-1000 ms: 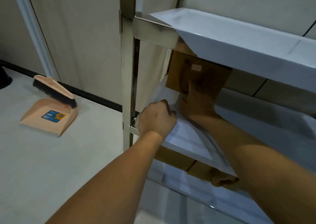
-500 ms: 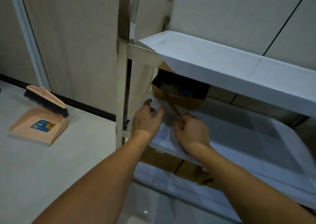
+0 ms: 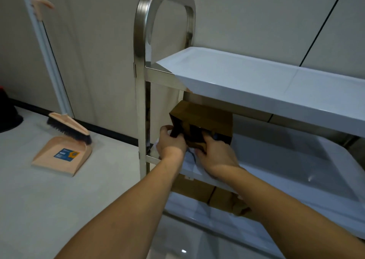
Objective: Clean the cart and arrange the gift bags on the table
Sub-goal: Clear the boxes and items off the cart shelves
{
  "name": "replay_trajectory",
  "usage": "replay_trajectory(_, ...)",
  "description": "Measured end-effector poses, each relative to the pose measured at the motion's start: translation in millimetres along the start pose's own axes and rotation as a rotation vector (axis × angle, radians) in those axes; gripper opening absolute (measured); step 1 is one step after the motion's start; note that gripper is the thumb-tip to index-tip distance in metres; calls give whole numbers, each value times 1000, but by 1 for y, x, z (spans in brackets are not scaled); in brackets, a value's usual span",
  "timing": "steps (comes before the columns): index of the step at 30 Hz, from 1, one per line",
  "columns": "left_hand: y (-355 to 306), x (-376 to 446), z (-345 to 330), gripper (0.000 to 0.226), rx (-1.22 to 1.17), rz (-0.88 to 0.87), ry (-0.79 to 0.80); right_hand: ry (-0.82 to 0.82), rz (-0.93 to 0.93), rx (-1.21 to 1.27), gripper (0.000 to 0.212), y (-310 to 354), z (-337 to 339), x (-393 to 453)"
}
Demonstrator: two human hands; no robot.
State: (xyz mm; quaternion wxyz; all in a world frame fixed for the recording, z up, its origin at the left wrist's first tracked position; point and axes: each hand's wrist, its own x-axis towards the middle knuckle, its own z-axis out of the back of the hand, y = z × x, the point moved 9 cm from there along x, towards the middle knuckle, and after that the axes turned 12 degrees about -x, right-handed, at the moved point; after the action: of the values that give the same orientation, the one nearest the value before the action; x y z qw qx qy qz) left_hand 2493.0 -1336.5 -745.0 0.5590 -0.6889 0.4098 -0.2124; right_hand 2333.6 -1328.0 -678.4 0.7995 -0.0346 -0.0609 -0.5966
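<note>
A steel cart (image 3: pixel 141 92) with white tray shelves stands against the wall. On the left end of its middle shelf (image 3: pixel 308 183) lies a brown paper gift bag (image 3: pixel 205 116), its dark open mouth turned towards me. My left hand (image 3: pixel 170 145) grips the left edge of the bag's mouth. My right hand (image 3: pixel 215 154) grips the lower right edge of the mouth. More brown bags (image 3: pixel 199 191) show on the bottom shelf, partly hidden under the middle tray and my right arm.
The top shelf (image 3: pixel 256 84) hangs low over the bag. A peach dustpan (image 3: pixel 63 156) with a broom (image 3: pixel 69 128) stands on the pale floor to the left, the pole leaning along the wall. A dark object (image 3: pixel 7 116) sits at the far left edge.
The bag has been turned so its open mouth faces me, and both hands have moved up from the shelf edge to grip the mouth. The camera has lifted and drawn back.
</note>
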Motion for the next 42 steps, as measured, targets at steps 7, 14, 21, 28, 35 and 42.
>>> replay_trajectory(7,3,-23,0,40,187,100,58,168,-87,37,15,-10,-28,26)
replay_trajectory(14,-63,-72,22,33,370,49,-207,516,-276,78,33,-29,-34,-33)
replay_trajectory(21,-41,-137,7,53,597,515,166,548,-126,141,24,-14,10,-81)
replay_trajectory(28,-58,-168,-3,34,530,485,25,653,-71,129,14,-9,48,-126)
replay_trajectory(35,-62,-202,-8,15,317,761,-260,700,-125,273,15,-20,70,-157)
replay_trajectory(42,-120,-240,-23,16,479,867,-152,659,-190,368,49,-37,134,-153)
